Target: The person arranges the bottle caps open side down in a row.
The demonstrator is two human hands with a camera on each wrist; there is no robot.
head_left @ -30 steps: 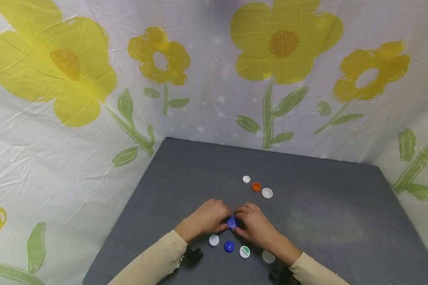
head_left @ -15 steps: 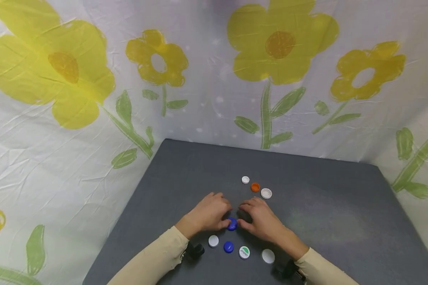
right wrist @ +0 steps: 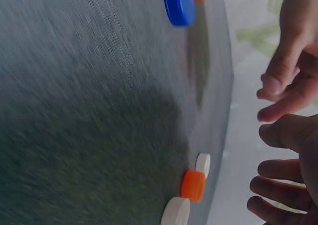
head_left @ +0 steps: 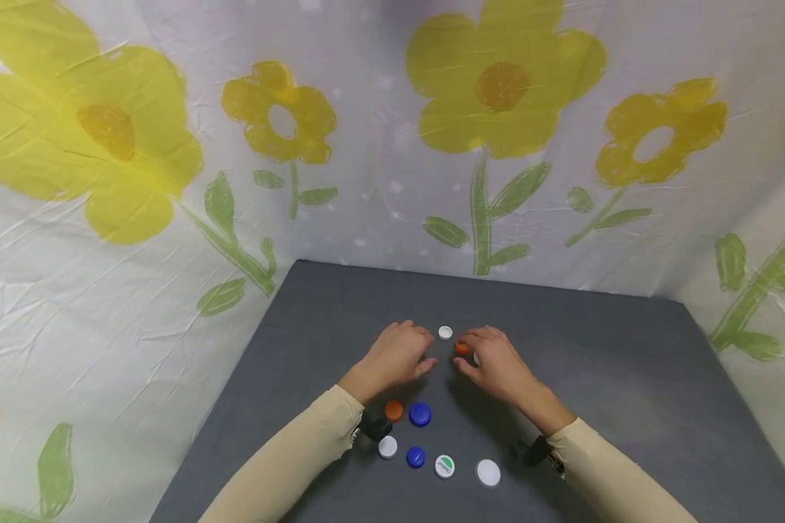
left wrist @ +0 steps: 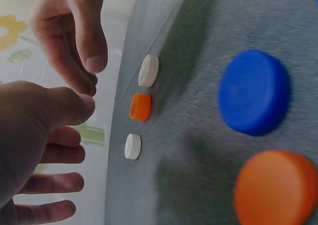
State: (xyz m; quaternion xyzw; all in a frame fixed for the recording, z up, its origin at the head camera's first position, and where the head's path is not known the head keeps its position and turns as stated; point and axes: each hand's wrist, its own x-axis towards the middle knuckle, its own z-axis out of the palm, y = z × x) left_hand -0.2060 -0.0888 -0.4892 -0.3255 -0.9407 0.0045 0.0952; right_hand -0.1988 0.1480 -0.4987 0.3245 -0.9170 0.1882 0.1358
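Note:
Both hands hover over the dark table, fingers relaxed and holding nothing. In the head view my left hand (head_left: 397, 357) is left of a small white bottle cap (head_left: 445, 333). My right hand (head_left: 499, 368) is over an orange cap (head_left: 461, 348), its fingers overlapping it, and mostly hides a larger white cap (head_left: 477, 358). The left wrist view shows these three far caps in a row, with the orange one (left wrist: 140, 107) in the middle and apart from the fingers. Nearer the body lie a blue cap (head_left: 420, 415) and another orange cap (head_left: 394, 411), side by side.
A front row holds a white cap (head_left: 387, 447), a small blue cap (head_left: 415, 457), a white cap with a green print (head_left: 444, 466) and a wide whitish cap (head_left: 488, 473). A flowered curtain (head_left: 379, 181) hangs behind the table's far edge.
Both hands have left the larger blue cap, which stays on the table, and moved forward to the far caps. The orange cap beside it, earlier hidden by the left hand, now shows.

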